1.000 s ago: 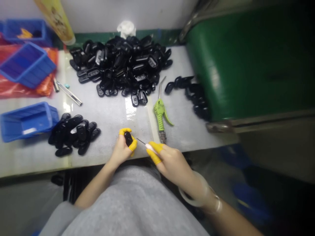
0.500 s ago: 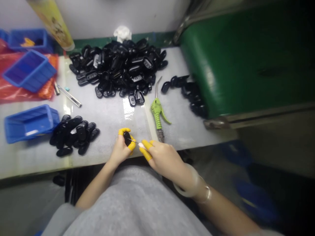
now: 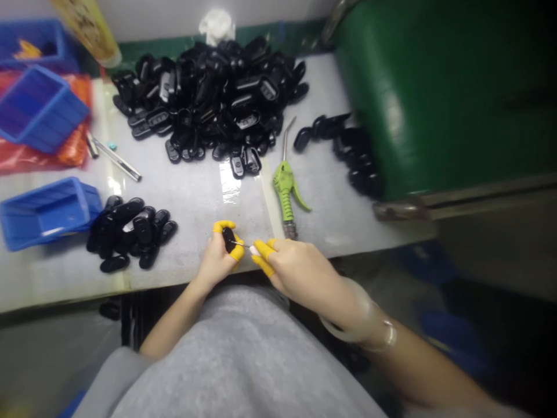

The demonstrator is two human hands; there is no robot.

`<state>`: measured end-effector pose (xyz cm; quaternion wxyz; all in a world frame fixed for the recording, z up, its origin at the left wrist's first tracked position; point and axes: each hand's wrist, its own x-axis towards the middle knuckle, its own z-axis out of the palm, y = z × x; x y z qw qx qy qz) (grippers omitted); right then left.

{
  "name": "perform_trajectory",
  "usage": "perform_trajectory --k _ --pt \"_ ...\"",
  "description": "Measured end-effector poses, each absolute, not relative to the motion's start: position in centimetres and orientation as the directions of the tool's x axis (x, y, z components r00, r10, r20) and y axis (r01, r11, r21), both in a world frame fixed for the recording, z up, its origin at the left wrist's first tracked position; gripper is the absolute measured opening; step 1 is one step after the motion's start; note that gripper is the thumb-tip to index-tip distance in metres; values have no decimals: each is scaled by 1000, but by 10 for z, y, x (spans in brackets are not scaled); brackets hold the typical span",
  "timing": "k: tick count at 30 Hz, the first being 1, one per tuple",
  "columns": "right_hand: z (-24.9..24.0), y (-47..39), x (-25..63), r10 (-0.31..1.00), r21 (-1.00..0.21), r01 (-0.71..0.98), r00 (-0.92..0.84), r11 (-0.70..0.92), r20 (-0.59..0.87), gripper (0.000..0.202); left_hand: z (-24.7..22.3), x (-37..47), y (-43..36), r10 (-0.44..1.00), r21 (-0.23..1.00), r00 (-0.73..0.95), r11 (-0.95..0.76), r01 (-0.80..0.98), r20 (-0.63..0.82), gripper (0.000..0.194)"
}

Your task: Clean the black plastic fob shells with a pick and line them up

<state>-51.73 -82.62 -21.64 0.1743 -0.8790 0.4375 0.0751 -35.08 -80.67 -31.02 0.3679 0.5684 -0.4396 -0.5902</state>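
Near the front edge of the table, my left hand [image 3: 220, 255] is closed round a small black oval casing [image 3: 228, 238], which resembles a key fob shell. Yellow finger cots cover several fingertips on both hands. My right hand [image 3: 289, 264] grips a thin metal-shafted tool [image 3: 240, 244] by its pale handle, most of which the fingers hide. The tool's tip meets the casing, or lies just over it; the exact contact is too small to tell. Just beyond my right hand lies a green air blow gun [image 3: 285, 191] with a metal nozzle.
A large heap of black casings [image 3: 209, 110] covers the back of the table. A smaller pile [image 3: 134, 229] lies left, beside a blue bin [image 3: 47, 232]; more casings [image 3: 354, 154] sit by the green padded surface [image 3: 435, 104]. A utility knife [image 3: 117, 159] lies at left.
The camera view has shifted slightly, so the back heap appears higher and larger. Both hands keep the same hold on the casing and the tool, with no clear change between them.
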Motion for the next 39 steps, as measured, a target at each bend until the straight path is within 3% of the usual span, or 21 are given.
perform_trajectory --k 8,10,13,15,17,22,28,32,36,39 --pt "-222 -833 -516 -704 -565 -798 524 -209 -479 29 -310 -352 -808 -941 933 -60 -318 -171 -332 33" --pt "-224 -827 -516 -749 -515 -814 513 -269 -419 30 -309 -352 -808 -944 932 -58 -308 -190 -324 33" --pt "-229 -813 -513 -812 -305 -835 532 -457 -239 28 -310 -352 -808 -947 935 -57 -300 -189 -315 34" --pt "-231 -808 -512 -812 -255 -828 550 -499 -197 28 -311 -352 -808 -948 936 -55 -298 -186 -312 34" --pt "-231 -809 -512 -811 -348 -830 530 -436 -247 28 -311 -352 -808 -950 938 -59 -290 -189 -306 34" --pt "-230 -824 -519 -755 -680 -727 497 -92 -429 27 -309 -353 -809 -945 944 -71 -310 -113 -319 35" --pt "-232 -820 -533 -813 -831 -550 447 80 -374 31 -303 -352 -810 -894 887 -101 -446 121 -436 41" --pt "-240 -813 -538 -881 -727 -682 389 -80 -269 32 -299 -353 -812 -880 863 -110 -475 174 -462 41" --pt "-255 -812 -538 -946 -383 -883 318 -271 -64 41 -297 -354 -812 -888 865 -108 -459 200 -446 42" --pt "-259 -813 -534 -921 -203 -914 376 -351 -103 38 -296 -353 -812 -887 861 -108 -462 214 -449 41"
